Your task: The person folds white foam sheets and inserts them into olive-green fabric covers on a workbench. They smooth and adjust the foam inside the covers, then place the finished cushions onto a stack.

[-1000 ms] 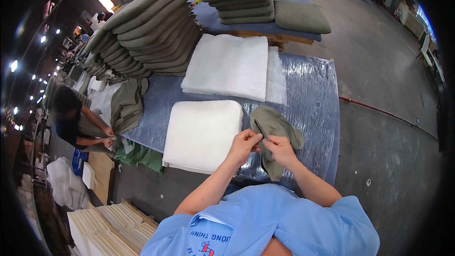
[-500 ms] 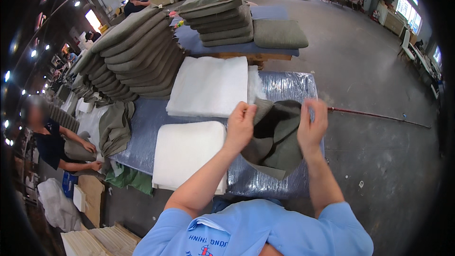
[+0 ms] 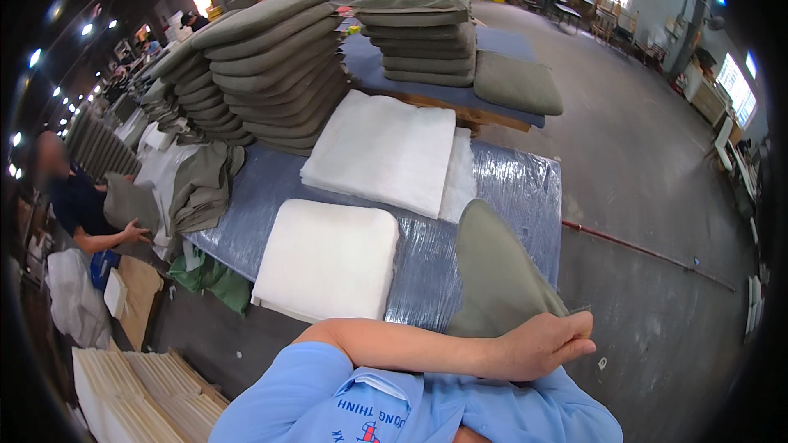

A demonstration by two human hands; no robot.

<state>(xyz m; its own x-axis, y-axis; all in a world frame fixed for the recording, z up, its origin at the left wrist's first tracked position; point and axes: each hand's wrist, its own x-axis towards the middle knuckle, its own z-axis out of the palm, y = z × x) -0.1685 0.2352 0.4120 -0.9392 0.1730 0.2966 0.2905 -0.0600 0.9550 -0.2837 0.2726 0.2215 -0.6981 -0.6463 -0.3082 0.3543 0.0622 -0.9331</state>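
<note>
A grey-green fabric cushion cover hangs in a pointed, folded shape over the right part of the wrapped table. My left arm reaches across in front of my chest, and my left hand is closed at the cover's lower right edge, gripping the cloth. My right hand does not show; the right arm is bent close to my body. To the left of the cover lies a white cushion pad with rounded corners. Beyond it is a stack of white batting sheets.
Tall piles of grey-green cushions stand at the far left, with another stack on the farther table. At the left a co-worker handles similar cloth. Pale boards lie lower left. A reddish rod lies on the floor.
The cover, held up by both hands with its opening showing, is now turned and lower. My left hand has swung across to the right; my right hand has dropped out of sight. The view has shifted.
</note>
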